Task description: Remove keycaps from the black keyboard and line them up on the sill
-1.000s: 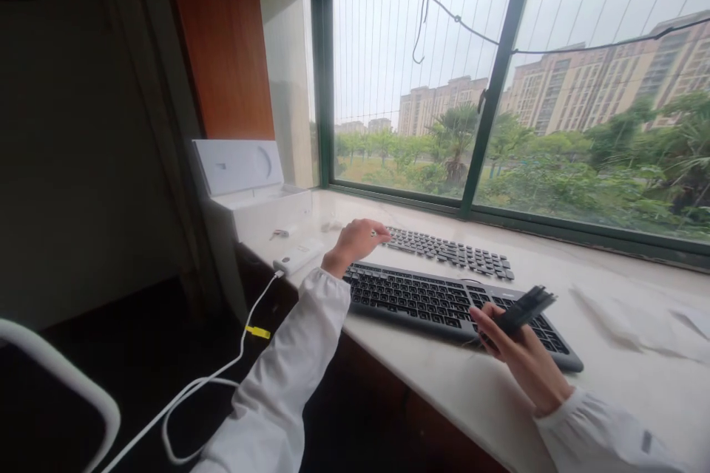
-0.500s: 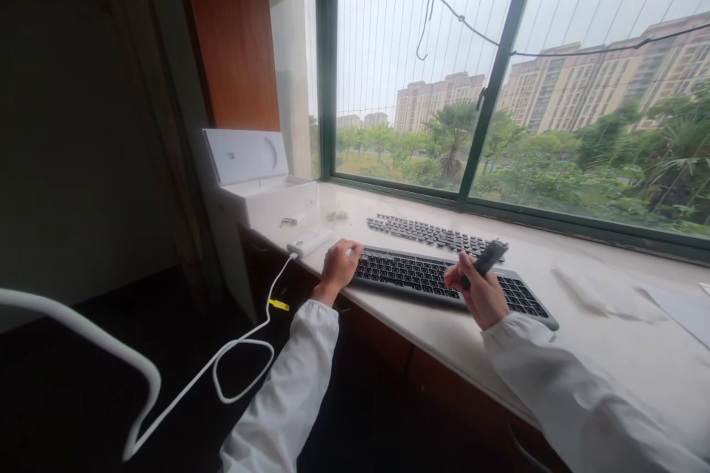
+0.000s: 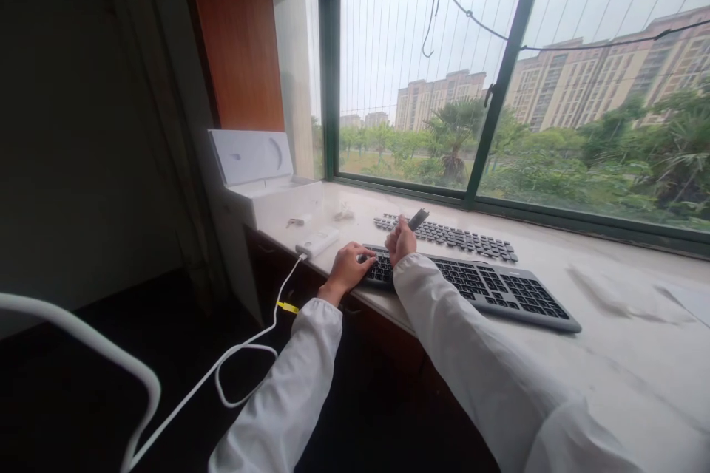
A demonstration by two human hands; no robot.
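A black keyboard [image 3: 493,288] without most of its keycaps, its dark key sockets showing, lies on the white sill. My left hand [image 3: 348,267] holds its left end, the thumb and bent fingers resting on the frame and edge keys. Over the left part of the keyboard is my right hand [image 3: 401,242], closed round a small dark hand tool [image 3: 418,219] whose notched end points up and right. The tool's lower end is hidden in the fist. Behind the keyboard, loose black keycaps [image 3: 466,238] are laid out in rows.
An open white box [image 3: 277,196] stands at the left end of the sill [image 3: 626,362]. Near it sits a white device [image 3: 317,242] with a white cable [image 3: 282,284] hanging off the edge. Clear plastic wrap [image 3: 621,295] lies at the right. A window [image 3: 410,29] rises behind.
My right hand has moved left with the dark tool, from the keyboard's right part to its left part near my left hand. My left hand stays at the left end. The view has shifted slightly.
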